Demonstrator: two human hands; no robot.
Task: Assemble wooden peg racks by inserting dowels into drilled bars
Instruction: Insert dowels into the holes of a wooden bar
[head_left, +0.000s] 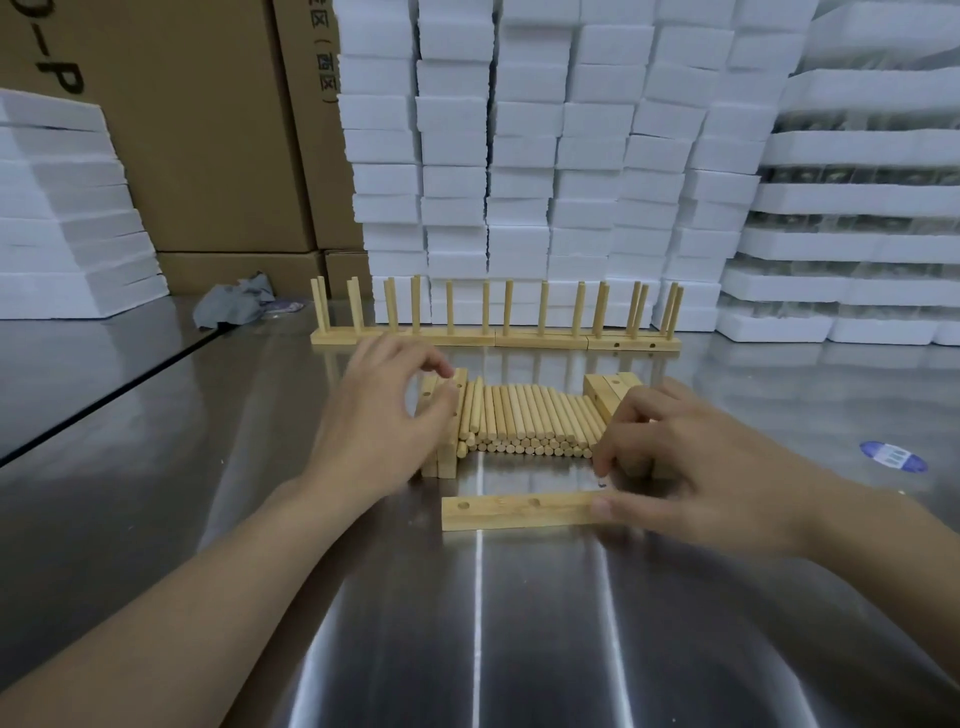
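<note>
Head view shows a pale wooden bar with drilled holes (514, 512) lying flat on the reflective steel table (519, 623), holes up, just in front of the person. The right hand (691, 467) pinches its right end, thumb on the near face and fingers curled over the far edge, likely to steady it for insertion. The left hand (384, 415) hovers with fingers loosely curled, holding nothing, over the left stack of drilled bars (441, 441). That stack sits beside the pile of round light-wood dowels (524, 421), so the hand probably means to take one. A right stack of bars (613, 389) fences the pile's other side, which should stop dowels rolling. Finished peg racks (493, 338) stand in a row behind, clear of the work.
</note>
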